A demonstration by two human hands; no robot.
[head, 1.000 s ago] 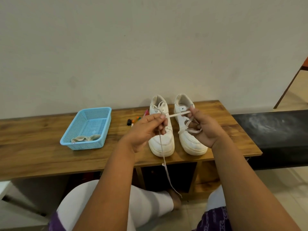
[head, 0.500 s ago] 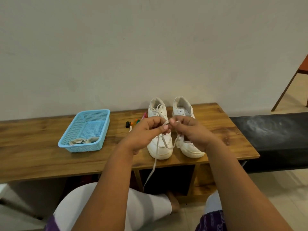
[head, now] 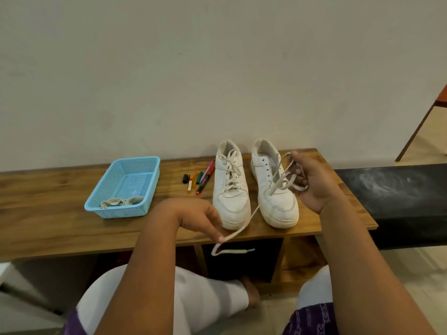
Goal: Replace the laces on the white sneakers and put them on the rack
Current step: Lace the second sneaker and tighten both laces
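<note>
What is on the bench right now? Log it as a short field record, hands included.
left hand: pinches one end of the loose white shoelace
right hand: holds the lace's looped other end
left white sneaker: laced
right white sneaker: eyelets bare
blue plastic mesh basket: rolled off-white laces inside
coloured marker pens: between basket and sneakers
wooden bench: bears everything

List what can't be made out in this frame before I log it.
- Head view: where the lace ends inside the right hand; curled fingers cover it.
- Head view: the mark on the blue basket front is too small to read, and what the pale items inside are is unclear.
- Head view: the compartments under the bench are hidden by arms, legs and shadow.
- Head view: the markers' labels are too small.
</note>
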